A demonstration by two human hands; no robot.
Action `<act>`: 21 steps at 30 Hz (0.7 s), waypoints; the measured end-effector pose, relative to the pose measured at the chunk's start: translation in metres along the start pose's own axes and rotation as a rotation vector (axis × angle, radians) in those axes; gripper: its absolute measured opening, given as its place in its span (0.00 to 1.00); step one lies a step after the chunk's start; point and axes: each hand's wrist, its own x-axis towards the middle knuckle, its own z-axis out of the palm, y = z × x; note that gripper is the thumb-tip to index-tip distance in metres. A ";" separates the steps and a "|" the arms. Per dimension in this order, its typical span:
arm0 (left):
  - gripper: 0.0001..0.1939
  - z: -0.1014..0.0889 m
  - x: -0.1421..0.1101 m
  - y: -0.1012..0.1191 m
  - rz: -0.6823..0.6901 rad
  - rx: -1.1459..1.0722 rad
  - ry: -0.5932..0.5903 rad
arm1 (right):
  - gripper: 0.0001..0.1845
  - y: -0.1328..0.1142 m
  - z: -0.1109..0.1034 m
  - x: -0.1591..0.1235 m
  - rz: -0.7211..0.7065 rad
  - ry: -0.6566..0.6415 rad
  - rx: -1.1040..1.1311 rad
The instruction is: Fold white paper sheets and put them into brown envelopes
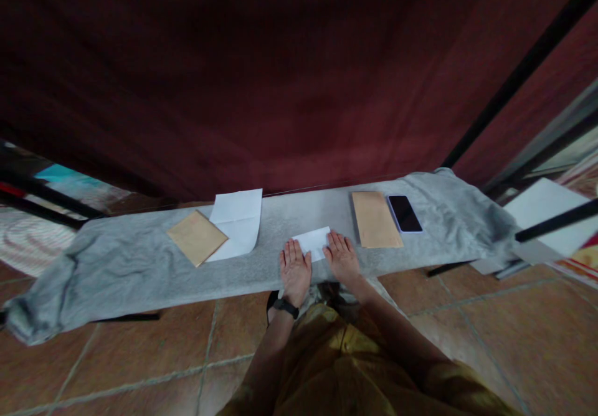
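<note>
A small white piece of paper (314, 241), seemingly folded, lies on the grey cloth in front of me. My left hand (295, 269) rests flat over its left end, fingers stretched out. Over the right end lies my right hand (342, 257), also flat with fingers extended. Part of the paper is hidden under both hands. To the right is a brown envelope (376, 219), with a smartphone (405, 213) beside it. On the left, another brown envelope (197, 237) partly covers a creased white sheet (239, 217).
A grey cloth (140, 266) covers the long narrow bench, bunched up at both ends. Behind it hangs a dark red curtain (308, 104). Black metal bars (518, 73) stand at the sides. White boards or papers (551, 217) are at the far right, above the tiled floor (537, 329).
</note>
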 end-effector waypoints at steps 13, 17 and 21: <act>0.31 0.001 -0.006 -0.007 -0.027 0.012 0.066 | 0.29 0.006 -0.009 -0.009 0.007 0.041 -0.016; 0.31 0.001 -0.008 -0.010 -0.038 0.018 0.059 | 0.29 0.009 -0.011 -0.010 0.018 0.032 0.002; 0.31 -0.003 -0.006 -0.009 -0.072 0.018 0.040 | 0.29 0.009 -0.014 -0.006 0.078 -0.010 0.021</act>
